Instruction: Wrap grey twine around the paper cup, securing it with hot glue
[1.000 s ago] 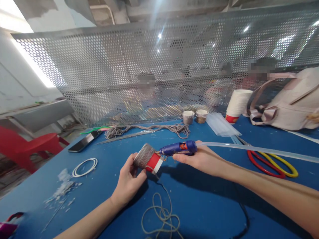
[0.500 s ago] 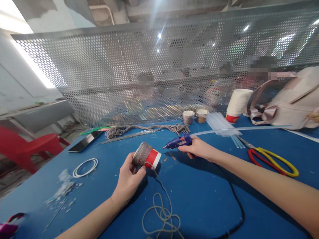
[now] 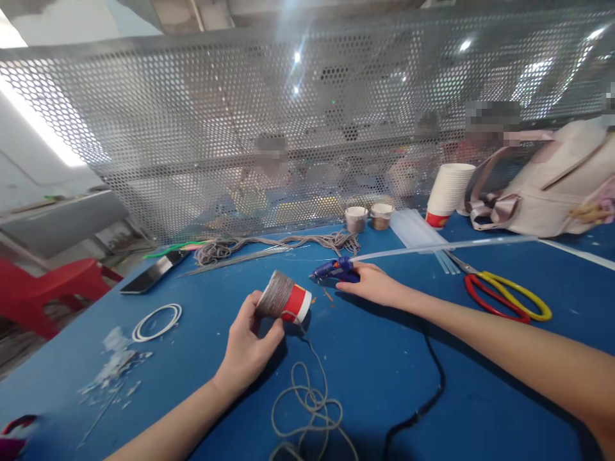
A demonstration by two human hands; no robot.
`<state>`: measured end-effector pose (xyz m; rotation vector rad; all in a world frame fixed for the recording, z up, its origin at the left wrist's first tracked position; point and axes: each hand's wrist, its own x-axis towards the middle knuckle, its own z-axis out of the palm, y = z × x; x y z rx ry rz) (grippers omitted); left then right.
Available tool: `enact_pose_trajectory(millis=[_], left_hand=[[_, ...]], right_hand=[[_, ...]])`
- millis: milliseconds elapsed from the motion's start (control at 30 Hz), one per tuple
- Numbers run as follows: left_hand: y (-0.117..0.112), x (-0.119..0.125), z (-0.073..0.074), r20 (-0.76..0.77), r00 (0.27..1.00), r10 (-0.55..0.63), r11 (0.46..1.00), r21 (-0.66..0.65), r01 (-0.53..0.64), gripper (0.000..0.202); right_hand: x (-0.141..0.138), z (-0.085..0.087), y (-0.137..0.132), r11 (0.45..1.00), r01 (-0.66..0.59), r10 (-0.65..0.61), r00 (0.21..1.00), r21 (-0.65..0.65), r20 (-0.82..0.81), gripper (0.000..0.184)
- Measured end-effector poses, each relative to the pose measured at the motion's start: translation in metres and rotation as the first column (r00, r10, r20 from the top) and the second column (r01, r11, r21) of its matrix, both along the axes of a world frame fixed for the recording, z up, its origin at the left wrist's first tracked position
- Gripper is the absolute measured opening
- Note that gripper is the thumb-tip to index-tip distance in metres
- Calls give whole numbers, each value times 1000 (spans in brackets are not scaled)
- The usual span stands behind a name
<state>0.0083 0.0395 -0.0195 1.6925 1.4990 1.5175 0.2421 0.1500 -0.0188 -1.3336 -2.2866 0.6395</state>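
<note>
My left hand (image 3: 247,342) grips a red-and-white paper cup (image 3: 284,299) lying on its side, its lower half wrapped in grey twine. A loose tail of twine (image 3: 307,403) runs from the cup into loops on the blue table (image 3: 365,358). My right hand (image 3: 369,285) rests on the table farther back, fingers closed on a blue glue gun (image 3: 335,270). A long clear glue stick (image 3: 446,246) sticks out of its back to the right. The gun's black cord (image 3: 423,397) trails toward me.
Red-and-yellow scissors (image 3: 504,291) lie at right, beside clear glue sticks (image 3: 416,230), stacked paper cups (image 3: 448,192) and a beige bag (image 3: 552,186). Two small wrapped cups (image 3: 368,218), a twine bundle (image 3: 269,244), a phone (image 3: 151,273) and white rings (image 3: 156,322) lie farther left. People sit behind the perforated metal screen (image 3: 288,128).
My right hand has drawn the glue gun away from the cup, back and down onto the table. My left hand has kept the cup in place, tilting it slightly.
</note>
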Motion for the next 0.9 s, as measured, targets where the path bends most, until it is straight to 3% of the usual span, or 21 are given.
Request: enact_pose_trajectory(millis=[100, 167, 267, 367, 400, 467, 533, 600, 667, 700, 767, 800, 833, 900], left_hand=[[0, -1, -2, -28, 1000, 6, 1000, 2, -6, 21], [0, 0, -4, -42, 999, 18, 1000, 3, -18, 21], [-1, 2, -3, -80, 996, 37, 999, 0, -37, 18], [-2, 6, -1, -135, 990, 34, 999, 27, -31, 13], [-3, 7, 0, -157, 987, 37, 999, 45, -30, 11], [-4, 8, 0, -218, 975, 48, 996, 86, -30, 9], [-6, 7, 0, -296, 954, 55, 992, 127, -18, 8], [-8, 5, 0, -365, 929, 59, 985, 173, 5, 10], [-9, 4, 1, -411, 908, 76, 976, 218, 18, 10], [-10, 4, 2, -426, 900, 87, 973, 232, 16, 10], [-12, 5, 4, -435, 895, 98, 976, 218, -1, 9], [-13, 6, 6, -426, 900, 92, 982, 187, -12, 10], [-14, 7, 8, -407, 910, 79, 990, 141, -23, 10], [-16, 11, 13, -343, 939, 35, 999, 14, -33, 14]], right_hand=[[11, 9, -11, 999, 3, -7, 997, 47, 83, 36], [19, 18, -25, 990, 72, -90, 984, 120, 152, 32], [26, 31, -51, 975, 105, -133, 982, 196, 135, 19], [14, 34, -72, 991, -37, 18, 989, -128, -149, 11], [6, 32, -76, 959, -104, 21, 955, -264, -297, 14], [-15, 27, -81, 855, -194, -116, 833, -481, -542, 37], [-37, 22, -84, 735, -351, -230, 676, -580, -700, 47], [-52, 20, -87, 608, -516, -288, 565, -603, -773, 44], [-58, 22, -89, 496, -604, -316, 544, -624, -777, 38], [-58, 23, -90, 466, -602, -325, 565, -648, -758, 35], [-53, 27, -91, 471, -527, -330, 639, -708, -695, 30], [-49, 29, -91, 504, -470, -310, 685, -724, -660, 27], [-45, 30, -91, 564, -409, -266, 733, -717, -627, 24], [-37, 33, -90, 733, -301, -123, 823, -610, -554, 19]])
